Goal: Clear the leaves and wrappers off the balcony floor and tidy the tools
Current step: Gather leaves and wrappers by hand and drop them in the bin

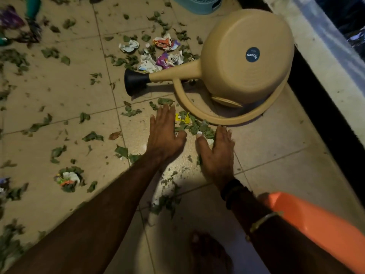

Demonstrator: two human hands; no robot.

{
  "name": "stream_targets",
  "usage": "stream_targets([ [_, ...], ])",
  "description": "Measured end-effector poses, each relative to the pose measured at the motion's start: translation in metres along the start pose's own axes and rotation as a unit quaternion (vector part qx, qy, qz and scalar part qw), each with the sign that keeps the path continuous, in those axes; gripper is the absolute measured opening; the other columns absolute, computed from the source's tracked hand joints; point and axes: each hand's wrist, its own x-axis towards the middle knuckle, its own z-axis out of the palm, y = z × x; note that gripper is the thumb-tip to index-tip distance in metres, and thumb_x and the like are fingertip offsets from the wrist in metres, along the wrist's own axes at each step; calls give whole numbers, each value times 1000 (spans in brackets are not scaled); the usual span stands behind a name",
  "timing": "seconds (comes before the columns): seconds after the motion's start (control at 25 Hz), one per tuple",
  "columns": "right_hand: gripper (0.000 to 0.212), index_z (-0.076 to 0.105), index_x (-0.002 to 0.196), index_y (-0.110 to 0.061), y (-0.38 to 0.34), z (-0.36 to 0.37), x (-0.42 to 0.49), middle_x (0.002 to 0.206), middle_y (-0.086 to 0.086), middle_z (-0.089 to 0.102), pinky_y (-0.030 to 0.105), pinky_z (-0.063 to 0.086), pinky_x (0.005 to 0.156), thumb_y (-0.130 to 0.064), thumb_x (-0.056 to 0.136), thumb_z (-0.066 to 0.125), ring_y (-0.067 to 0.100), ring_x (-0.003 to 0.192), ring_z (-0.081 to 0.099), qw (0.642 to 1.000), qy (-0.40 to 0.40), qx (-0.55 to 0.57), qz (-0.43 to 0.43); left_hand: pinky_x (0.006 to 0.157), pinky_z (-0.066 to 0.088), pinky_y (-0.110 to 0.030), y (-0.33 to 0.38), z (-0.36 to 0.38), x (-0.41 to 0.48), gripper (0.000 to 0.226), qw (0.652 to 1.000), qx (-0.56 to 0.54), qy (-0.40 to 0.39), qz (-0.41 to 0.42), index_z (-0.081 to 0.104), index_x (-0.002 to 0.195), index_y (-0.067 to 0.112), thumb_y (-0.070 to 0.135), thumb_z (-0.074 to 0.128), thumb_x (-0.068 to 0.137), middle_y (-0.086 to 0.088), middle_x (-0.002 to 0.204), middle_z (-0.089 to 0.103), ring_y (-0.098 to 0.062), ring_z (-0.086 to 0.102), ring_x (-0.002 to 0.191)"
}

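Head view showed a small heap of leaves (194, 126) with a yellow wrapper (182, 118) on the balcony floor (266, 139), just before the handle (217, 120) of the tipped watering can (246, 56). The left hand (164, 133) and right hand (217, 151) flanked it, both released, fingers straight, holding nothing. To gather well, the palms should probably close low against the tiles and sweep clear of the handle; more crumpled wrappers (158, 52) lay beyond the spout (173, 73).

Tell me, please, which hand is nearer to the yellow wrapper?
Left. The left hand lies flat right beside the yellow wrapper, on its left; the right hand sits farther off, toward the lower right in the picture.
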Motion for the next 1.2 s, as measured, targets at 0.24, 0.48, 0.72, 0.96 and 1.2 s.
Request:
stream_targets([
  [0.24,65,33,158,-13,-13,13,-7,165,4,30,46,19,126,-42,100,44,15,155,19,988,-67,40,-133,126,11,-48,-36,-13,-30,59,986,70,-28,151,41,151,20,42,34,97,-1,164,27,-16,14,154],
  [0.48,68,29,159,-21,-29,26,13,162,6,37,50,28,122,-53,102,46,22,150,33,979,-125,10,-163,123,23,-49,-49,-26,-27,56,994,-58,68,59,47,148,15,31,46,93,-4,159,39,-17,27,150],
  [0.72,88,8,163,-25,-33,16,40,170,3,14,51,20,126,-63,94,48,22,157,11,995,-56,44,-65,123,23,-48,-59,-32,-25,57,991,-60,110,36,42,151,18,37,45,97,0,160,36,-14,25,150],
  [0.96,96,4,163,-15,-48,23,81,171,7,-3,47,-3,127,-74,93,34,21,157,-8,978,-108,-133,-123,124,2,-54,-72,-35,7,75,976,68,149,-141,22,157,11,53,35,97,-17,167,9,-33,2,155],
  [1.2,65,36,156,-13,-68,30,72,161,8,37,41,30,123,-43,99,46,18,148,36,947,-169,-24,-271,127,7,-43,-66,-30,2,69,994,36,98,-9,21,159,13,45,34,99,-9,167,15,-21,10,155],
])
